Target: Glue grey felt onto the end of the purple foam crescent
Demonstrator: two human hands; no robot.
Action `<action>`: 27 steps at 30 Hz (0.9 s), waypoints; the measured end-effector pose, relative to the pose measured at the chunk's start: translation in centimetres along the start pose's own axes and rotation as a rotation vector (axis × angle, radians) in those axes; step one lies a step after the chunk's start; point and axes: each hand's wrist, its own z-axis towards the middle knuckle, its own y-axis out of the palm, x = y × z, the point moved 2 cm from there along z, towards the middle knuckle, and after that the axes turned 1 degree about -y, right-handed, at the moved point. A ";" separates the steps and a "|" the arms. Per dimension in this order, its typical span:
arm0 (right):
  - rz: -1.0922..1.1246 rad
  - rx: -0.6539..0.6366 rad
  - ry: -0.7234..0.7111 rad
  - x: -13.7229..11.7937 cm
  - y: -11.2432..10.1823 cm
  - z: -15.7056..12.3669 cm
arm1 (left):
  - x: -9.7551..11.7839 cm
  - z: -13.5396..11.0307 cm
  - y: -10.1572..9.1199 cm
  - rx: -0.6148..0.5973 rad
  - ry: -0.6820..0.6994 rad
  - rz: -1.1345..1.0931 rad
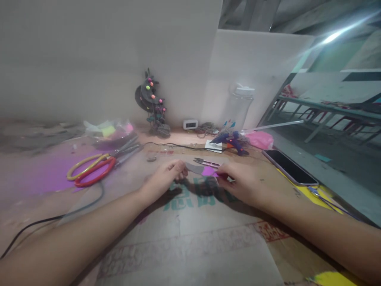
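Note:
Over the printed sheet, my left hand (176, 171) is closed, fingertips pinching one end of a thin grey curved piece (195, 169). Opposite it, my right hand (236, 178) is closed on a small bright purple piece (209, 171) that meets the grey piece's right end. Whether the two are joined cannot be made out. Just behind them lies a slim pointed metal tool (205, 162), probably small snips. Fingers hide part of both pieces.
Red-and-yellow-handled scissors (95, 169) lie left. A blue glue gun (232, 141), clear bottle (241, 107), small digital clock (190, 124) and dark crescent ornament (150, 95) stand behind. A phone (290, 167) rests near the right edge. A black cable (44, 219) crosses left.

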 end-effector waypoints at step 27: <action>-0.234 -0.192 0.749 14.1 1.8 -1.8 | -0.4 0.1 -0.3 0.029 -0.073 0.086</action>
